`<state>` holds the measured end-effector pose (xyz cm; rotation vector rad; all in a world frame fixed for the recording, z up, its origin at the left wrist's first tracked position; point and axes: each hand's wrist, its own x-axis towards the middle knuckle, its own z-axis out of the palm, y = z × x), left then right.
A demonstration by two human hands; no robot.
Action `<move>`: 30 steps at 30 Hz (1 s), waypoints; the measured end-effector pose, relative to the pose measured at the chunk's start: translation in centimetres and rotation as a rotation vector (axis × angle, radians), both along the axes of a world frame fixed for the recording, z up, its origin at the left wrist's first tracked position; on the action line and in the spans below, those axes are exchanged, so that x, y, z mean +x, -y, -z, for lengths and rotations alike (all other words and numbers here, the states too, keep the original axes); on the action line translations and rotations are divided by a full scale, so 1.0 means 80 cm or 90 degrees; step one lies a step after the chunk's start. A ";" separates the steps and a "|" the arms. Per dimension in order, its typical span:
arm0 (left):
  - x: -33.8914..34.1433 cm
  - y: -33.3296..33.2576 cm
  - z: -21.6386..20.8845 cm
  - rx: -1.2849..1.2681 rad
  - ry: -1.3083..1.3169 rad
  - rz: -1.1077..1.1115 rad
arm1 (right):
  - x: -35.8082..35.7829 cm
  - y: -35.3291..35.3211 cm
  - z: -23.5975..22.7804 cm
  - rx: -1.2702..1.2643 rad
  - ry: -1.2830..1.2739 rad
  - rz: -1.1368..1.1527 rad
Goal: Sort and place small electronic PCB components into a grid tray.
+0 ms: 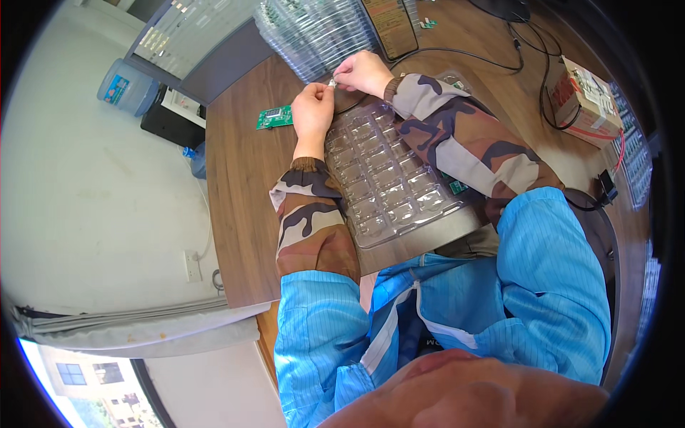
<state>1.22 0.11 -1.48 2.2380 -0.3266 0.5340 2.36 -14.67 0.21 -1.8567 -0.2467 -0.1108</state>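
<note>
My left hand (314, 113) and my right hand (364, 73) meet over the far end of the clear plastic tray, both with fingertips pinched. Between them is a small whitish piece (332, 83), too small to name; both hands' fingers close on it. Just left of my left hand, a green circuit board (274, 118) with a small display-like part lies on the wooden table. The clear moulded tray (389, 227) lies below my wrists, and the pockets I can see hold nothing. My right forearm covers its right side, where part of a green board (457, 187) shows.
Tall stacks of clear trays (307, 43) stand at the back, beside an upright phone-like screen (391, 28). Black cables (471, 53) run across the table at the back right, near a taped cardboard box (589, 107). A grey partition (228, 64) borders the back left.
</note>
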 end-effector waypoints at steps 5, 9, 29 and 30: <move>-0.002 0.004 -0.003 0.016 0.004 -0.009 | 0.003 0.001 0.005 -0.020 0.038 -0.003; -0.001 0.002 -0.003 0.028 0.015 -0.021 | 0.002 -0.003 0.010 -0.162 0.251 0.058; -0.003 0.000 -0.003 -0.007 -0.058 -0.020 | -0.182 0.115 -0.069 -0.572 0.335 -0.043; -0.004 -0.006 -0.002 0.018 -0.052 -0.032 | -0.217 0.137 -0.072 -0.587 0.341 -0.013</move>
